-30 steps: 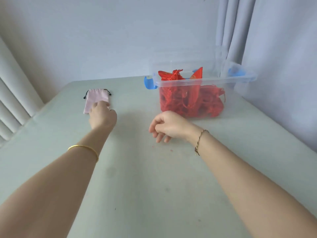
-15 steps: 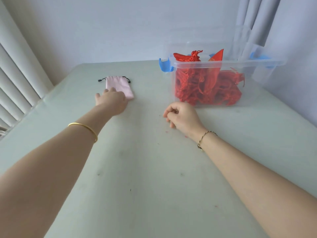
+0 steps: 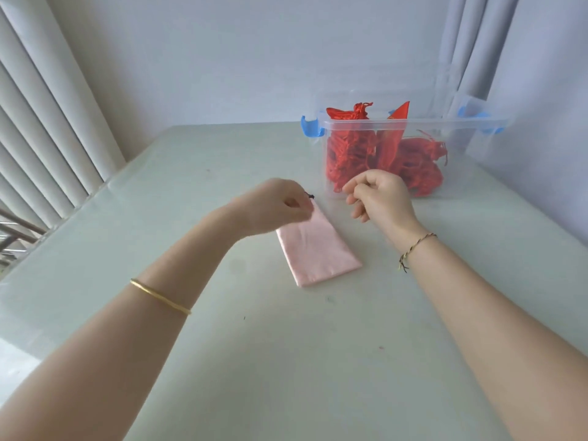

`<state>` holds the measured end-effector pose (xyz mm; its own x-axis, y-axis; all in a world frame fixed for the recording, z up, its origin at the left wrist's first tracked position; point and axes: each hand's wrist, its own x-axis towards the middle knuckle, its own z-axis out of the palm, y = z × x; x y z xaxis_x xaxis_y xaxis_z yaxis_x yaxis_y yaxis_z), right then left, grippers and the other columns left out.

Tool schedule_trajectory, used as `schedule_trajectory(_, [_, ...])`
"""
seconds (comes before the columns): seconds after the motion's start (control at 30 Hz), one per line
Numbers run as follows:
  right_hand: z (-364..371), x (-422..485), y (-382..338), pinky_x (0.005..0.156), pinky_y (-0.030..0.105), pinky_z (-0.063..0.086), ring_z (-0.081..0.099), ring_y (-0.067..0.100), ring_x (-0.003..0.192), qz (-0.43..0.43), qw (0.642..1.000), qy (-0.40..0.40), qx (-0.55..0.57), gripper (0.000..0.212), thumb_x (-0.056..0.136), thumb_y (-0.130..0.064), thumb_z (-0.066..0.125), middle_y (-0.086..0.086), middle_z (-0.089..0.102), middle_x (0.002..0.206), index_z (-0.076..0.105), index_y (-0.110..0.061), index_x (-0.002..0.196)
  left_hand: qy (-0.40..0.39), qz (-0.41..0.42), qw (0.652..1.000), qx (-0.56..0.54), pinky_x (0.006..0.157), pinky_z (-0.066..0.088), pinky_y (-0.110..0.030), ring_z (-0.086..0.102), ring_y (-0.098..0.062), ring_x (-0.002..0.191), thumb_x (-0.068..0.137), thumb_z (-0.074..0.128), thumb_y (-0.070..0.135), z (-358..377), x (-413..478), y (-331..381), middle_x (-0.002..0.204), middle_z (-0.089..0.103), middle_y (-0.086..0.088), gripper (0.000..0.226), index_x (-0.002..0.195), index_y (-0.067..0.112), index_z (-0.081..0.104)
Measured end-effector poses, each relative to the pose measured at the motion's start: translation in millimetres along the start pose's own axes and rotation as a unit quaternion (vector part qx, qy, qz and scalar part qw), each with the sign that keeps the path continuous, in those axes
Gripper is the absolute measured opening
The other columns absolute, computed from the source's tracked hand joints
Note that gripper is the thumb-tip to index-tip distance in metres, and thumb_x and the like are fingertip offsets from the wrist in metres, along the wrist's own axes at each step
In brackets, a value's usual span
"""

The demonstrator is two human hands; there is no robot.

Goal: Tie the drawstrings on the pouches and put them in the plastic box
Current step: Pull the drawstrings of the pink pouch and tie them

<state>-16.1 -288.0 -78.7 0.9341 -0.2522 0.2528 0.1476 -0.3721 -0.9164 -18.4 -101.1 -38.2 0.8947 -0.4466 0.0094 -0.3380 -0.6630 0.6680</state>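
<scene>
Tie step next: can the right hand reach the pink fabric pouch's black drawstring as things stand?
Probably yes. The right hand hovers just beside the black drawstring with nothing between them; the left hand pinches the top edge of the pink fabric pouch.

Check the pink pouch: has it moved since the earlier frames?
Yes. The pink pouch has come nearer the person and rightward, toward the plastic box, with the left hand pinching its top.
</scene>
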Motion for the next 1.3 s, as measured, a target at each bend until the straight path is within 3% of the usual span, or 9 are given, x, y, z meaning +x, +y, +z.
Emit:
schedule_trajectory(0.07, [-2.8, 0.5, 0.2, 0.038, 0.017, 0.038, 0.049, 0.003, 0.036, 0.006, 1.0, -0.006, 0.0, 0.03, 0.08, 0.003, 0.038, 0.003, 0.059, 0.065, 0.059, -0.014, 0.07, 0.135, -0.041, 0.986, 0.093, 0.078, 0.046, -0.029, 0.052, -0.017, 0.095, 0.087, 0.059, 0.023, 4.7, 19.3, -14.5, 0.104, 0.054, -0.002, 0.031, 0.116, 0.011, 0.059])
schedule_trajectory(0.2, [-0.4, 3.3, -0.1, 0.038, 0.017, 0.038, 0.05, 0.006, 0.039, 0.01, 1.0, -0.026, -0.007, 0.028, 0.081, 0.003, 0.037, 0.005, 0.06, 0.069, 0.062, -0.008, 0.079, 0.113, -0.166, 0.961, 0.188, 0.095, 0.034, -0.038, 0.033, -0.031, 0.123, 0.09, 0.051, 0.035, 22.3, 38.3, -28.7, 0.13, 0.042, -0.011, 0.039, 0.122, 0.013, 0.054])
schedule_trajectory(0.37, [2.7, 2.6, -6.2, 0.048, 0.019, 0.042, 0.054, 0.01, 0.054, -0.01, 0.999, -0.039, -0.021, 0.028, 0.079, 0.004, 0.039, 0.005, 0.063, 0.074, 0.064, -0.009, 0.082, 0.128, -0.074, 0.984, 0.099, 0.083, 0.048, -0.042, 0.053, -0.026, 0.101, 0.086, 0.054, 0.017, 26.7, 42.6, -25.5, 0.106, 0.053, -0.003, 0.004, 0.088, 0.017, 0.05])
schedule_trajectory(0.5, [-7.1, 7.3, -9.1, 0.069, 0.019, 0.042, 0.059, 0.008, 0.081, -0.035, 0.998, -0.039, -0.045, 0.034, 0.08, 0.004, 0.04, 0.001, 0.067, 0.089, 0.068, -0.011, 0.093, 0.103, 0.038, 0.993, 0.051, 0.07, 0.04, -0.028, 0.05, -0.02, 0.087, 0.091, 0.05, 0.014, 18.8, 40.8, -1.0, 0.104, 0.053, -0.001, 0.005, 0.094, 0.013, 0.046])
schedule_trajectory(0.6, [-13.8, 7.2, -15.8, 0.073, 0.012, 0.043, 0.054, -0.002, 0.081, -0.046, 0.997, -0.06, -0.024, 0.042, 0.083, 0.008, 0.036, -0.008, 0.061, 0.092, 0.065, -0.009, 0.107, 0.081, 0.098, 0.992, 0.012, 0.056, 0.044, -0.018, 0.051, -0.02, 0.076, 0.093, 0.046, 0.012, 11.8, 29.9, 16.5, 0.1, 0.054, -0.003, 0.004, 0.093, 0.012, 0.042])
schedule_trajectory(0.8, [-36.5, 8.3, -29.2, 0.074, 0.032, 0.052, 0.057, 0.017, 0.075, 0.047, 0.989, -0.133, 0.053, 0.04, 0.08, 0.006, 0.035, 0.005, 0.063, 0.083, 0.067, -0.017, 0.085, 0.115, 0.177, 0.977, -0.015, 0.059, 0.043, -0.022, 0.054, -0.028, 0.095, 0.094, 0.045, 0.008, 4.2, 26.4, 26.8, 0.103, 0.057, -0.01, 0.021, 0.081, 0.023, 0.039])
schedule_trajectory(0.97, [-46.0, 1.2, -36.1, 0.055, 0.019, 0.053, 0.058, 0.01, 0.055, 0.066, 0.976, -0.187, 0.094, 0.018, 0.091, -0.009, 0.049, 0.003, 0.058, 0.071, 0.06, -0.013, 0.078, 0.145, 0.191, 0.971, -0.007, 0.055, 0.045, -0.026, 0.051, -0.021, 0.081, 0.095, 0.042, 0.01, 4.6, 29.7, 21.5, 0.102, 0.052, -0.003, 0.005, 0.094, 0.014, 0.038])
schedule_trajectory(1.03, [-47.2, -2.4, -34.3, 0.057, 0.021, 0.053, 0.058, 0.008, 0.052, 0.054, 0.976, -0.184, 0.101, 0.016, 0.092, -0.012, 0.052, 0.003, 0.058, 0.069, 0.06, -0.012, 0.078, 0.152, 0.203, 0.967, 0.005, 0.055, 0.041, -0.016, 0.047, -0.013, 0.071, 0.096, 0.039, 0.009, 3.9, 29.8, 20.7, 0.1, 0.047, -0.002, 0.008, 0.094, 0.015, 0.034])
schedule_trajectory(1.3, [-43.2, -0.2, -22.0, 0.064, 0.032, 0.043, 0.049, 0.018, 0.069, -0.038, 0.996, -0.049, 0.064, 0.024, 0.094, -0.012, 0.049, 0.003, 0.056, 0.072, 0.062, -0.018, 0.075, 0.103, 0.064, 0.992, -0.047, 0.051, 0.042, -0.022, 0.055, -0.008, 0.055, 0.09, 0.056, 0.025, -0.1, 27.9, 16.8, 0.083, 0.059, 0.003, 0.02, 0.106, 0.018, 0.045])
